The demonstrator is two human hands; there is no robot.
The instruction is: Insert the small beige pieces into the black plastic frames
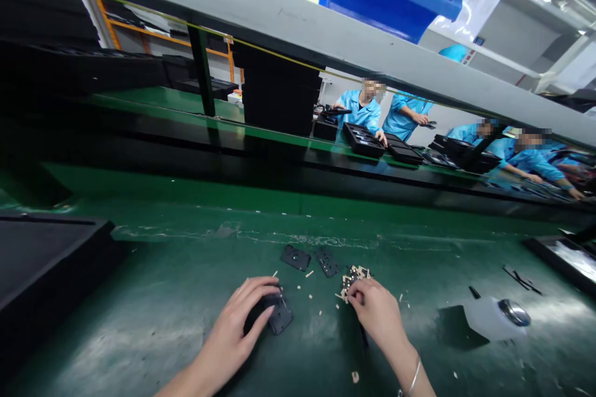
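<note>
My left hand (244, 316) is curled around a small black plastic cover (280, 317) lying on the green table, thumb at its near edge and fingers over its far left side. My right hand (375, 307) has thumb and forefinger pinched together at a heap of small beige and black pieces (356, 276). What the fingertips hold is too small to make out. A thin dark stick-like thing (363, 336) shows below the right palm, mostly hidden. Two more black plastic parts, one wide (296, 257) and one narrow (327, 262), lie beyond the hands.
Loose beige bits dot the green table (186, 267). At right stand a white bottle with a metal top (496, 319), dark tweezers (521, 279) and a black tray (568, 260). A black box (51, 254) is at left. Co-workers in blue (361, 108) work beyond the shelf.
</note>
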